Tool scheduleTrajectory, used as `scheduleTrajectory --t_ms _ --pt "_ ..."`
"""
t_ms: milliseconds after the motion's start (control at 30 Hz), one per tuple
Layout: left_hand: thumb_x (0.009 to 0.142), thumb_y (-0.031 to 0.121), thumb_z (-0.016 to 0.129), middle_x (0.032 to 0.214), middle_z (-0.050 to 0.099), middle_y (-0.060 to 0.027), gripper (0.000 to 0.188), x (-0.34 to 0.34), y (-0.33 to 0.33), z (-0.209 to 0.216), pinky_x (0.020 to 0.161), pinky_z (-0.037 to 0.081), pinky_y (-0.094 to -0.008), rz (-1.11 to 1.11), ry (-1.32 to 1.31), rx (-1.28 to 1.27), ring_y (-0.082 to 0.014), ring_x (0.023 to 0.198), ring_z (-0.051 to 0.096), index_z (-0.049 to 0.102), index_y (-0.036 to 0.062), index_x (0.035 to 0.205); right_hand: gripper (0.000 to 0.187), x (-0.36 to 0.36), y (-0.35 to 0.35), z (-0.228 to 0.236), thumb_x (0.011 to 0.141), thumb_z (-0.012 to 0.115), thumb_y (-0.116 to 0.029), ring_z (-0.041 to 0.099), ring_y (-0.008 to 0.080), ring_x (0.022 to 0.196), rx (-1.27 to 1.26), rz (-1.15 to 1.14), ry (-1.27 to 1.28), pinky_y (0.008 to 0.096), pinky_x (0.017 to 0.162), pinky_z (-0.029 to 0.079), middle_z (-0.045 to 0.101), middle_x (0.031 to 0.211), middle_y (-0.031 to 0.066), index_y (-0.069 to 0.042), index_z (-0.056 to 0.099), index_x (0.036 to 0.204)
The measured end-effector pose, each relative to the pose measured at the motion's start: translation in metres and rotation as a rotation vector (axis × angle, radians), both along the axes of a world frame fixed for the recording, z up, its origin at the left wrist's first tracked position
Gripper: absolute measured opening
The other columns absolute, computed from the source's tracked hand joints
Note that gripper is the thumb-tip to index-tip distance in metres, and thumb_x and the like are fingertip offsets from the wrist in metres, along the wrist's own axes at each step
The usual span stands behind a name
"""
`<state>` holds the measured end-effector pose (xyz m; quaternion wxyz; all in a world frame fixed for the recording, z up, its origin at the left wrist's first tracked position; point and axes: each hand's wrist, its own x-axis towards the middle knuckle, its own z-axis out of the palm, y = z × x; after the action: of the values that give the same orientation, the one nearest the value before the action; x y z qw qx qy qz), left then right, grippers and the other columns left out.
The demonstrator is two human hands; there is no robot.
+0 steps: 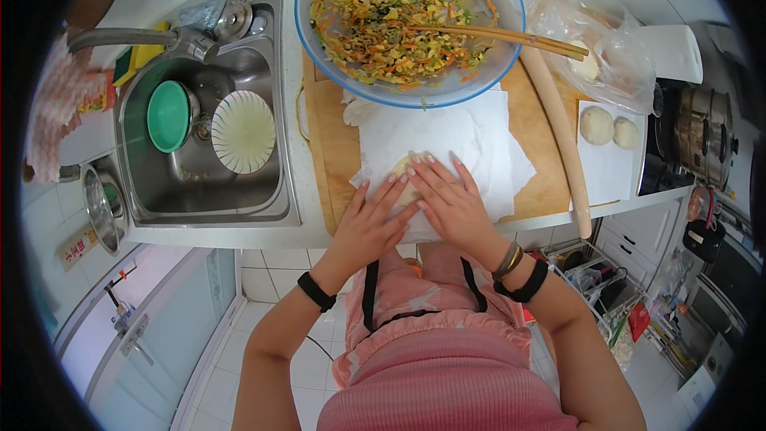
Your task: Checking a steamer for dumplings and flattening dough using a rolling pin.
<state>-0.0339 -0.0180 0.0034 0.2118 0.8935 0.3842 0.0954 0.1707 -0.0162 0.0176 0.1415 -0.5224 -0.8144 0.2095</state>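
Note:
A pale piece of dough (406,168) lies on white paper sheets (467,128) over a wooden board (331,144). Both my hands rest on the dough, covering most of it. My left hand (375,217) has its fingers stretched out along the dough's left side. Over its right side spreads my right hand (448,201), fingers flat, with its thumb close to the left hand's fingers. Just beyond the paper stands a large clear bowl (307,40) of chopped vegetable filling (407,16). A pair of chopsticks (511,36) lies across the filling and over the bowl's rim.
A long wooden rolling pin (558,124) lies right of the paper. Dough balls (597,125) sit on a white sheet (598,175) farther right, below a plastic bag (606,32). At left, the sink (263,203) holds a green bowl (168,116) and a plate (243,132). A steamer pot (702,132) stands far right.

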Motion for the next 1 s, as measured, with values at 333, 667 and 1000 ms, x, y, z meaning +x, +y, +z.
scheduleTrajectory --t_ms 333,667,1000 --pt "0.080 0.025 0.064 0.142 0.040 -0.0101 0.052 0.001 -0.006 -0.005 0.108 0.025 -0.0468 0.024 -0.016 0.018 -0.0228 0.134 0.035 0.052 0.0296 0.130 0.045 -0.002 0.006 0.004 0.086 0.056 -0.016 0.040 0.0196 0.131 0.004 -0.013 0.012 0.0439 0.112 0.022 0.045 0.140 0.0039 -0.009 0.051 0.130" --pt "0.078 0.022 0.065 0.139 0.043 -0.0105 0.049 -0.007 -0.009 0.000 0.107 0.029 -0.0474 0.093 -0.080 0.017 -0.0247 0.132 0.038 0.056 0.0252 0.126 0.044 -0.007 0.006 0.004 0.086 0.055 -0.017 0.039 0.0221 0.131 -0.027 0.000 -0.036 0.0445 0.112 0.021 0.045 0.140 0.0057 -0.008 0.051 0.129" --pt "0.099 0.033 0.040 0.094 0.063 -0.0045 0.036 -0.136 0.202 0.028 0.056 0.039 -0.0213 0.887 -0.908 -0.656 -0.0079 0.063 0.053 0.056 0.0071 0.118 0.043 0.005 -0.001 0.066 0.086 0.050 -0.004 0.048 0.0353 0.113 0.019 -0.327 0.123 0.0433 0.098 0.033 0.049 0.131 0.0180 0.000 0.048 0.128"
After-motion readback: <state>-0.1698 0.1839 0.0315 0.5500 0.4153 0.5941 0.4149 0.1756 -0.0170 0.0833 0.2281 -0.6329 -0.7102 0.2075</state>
